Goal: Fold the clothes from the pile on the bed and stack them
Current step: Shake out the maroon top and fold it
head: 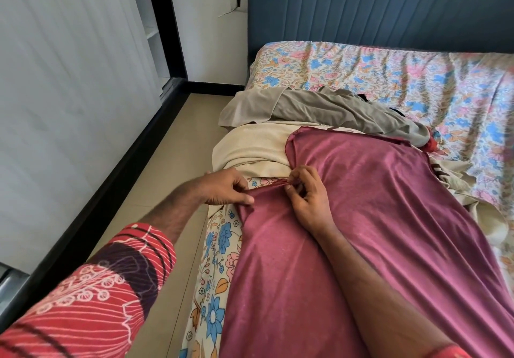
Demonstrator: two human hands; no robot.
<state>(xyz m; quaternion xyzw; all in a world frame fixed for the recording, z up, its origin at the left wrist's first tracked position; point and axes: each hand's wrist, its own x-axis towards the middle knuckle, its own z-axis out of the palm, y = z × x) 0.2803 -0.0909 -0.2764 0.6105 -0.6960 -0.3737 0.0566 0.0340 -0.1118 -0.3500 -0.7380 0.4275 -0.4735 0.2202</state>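
1. Maroon garment (361, 218) lies spread on the floral bedsheet (417, 79), long axis running from the person toward the headboard.
2. Left hand (225, 188) and right hand (306, 193) both pinch its bunched left edge, close together.
3. Free width lies to their right, so the fold likely goes rightward.
4. Grey garment (319, 107) and cream cloth (250, 143) wait beyond.

Soft, even daylight, sharp focus, wide-angle bending at the edges.

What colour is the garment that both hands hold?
Maroon, a plain dark pink-red garment, shown best in the head view.
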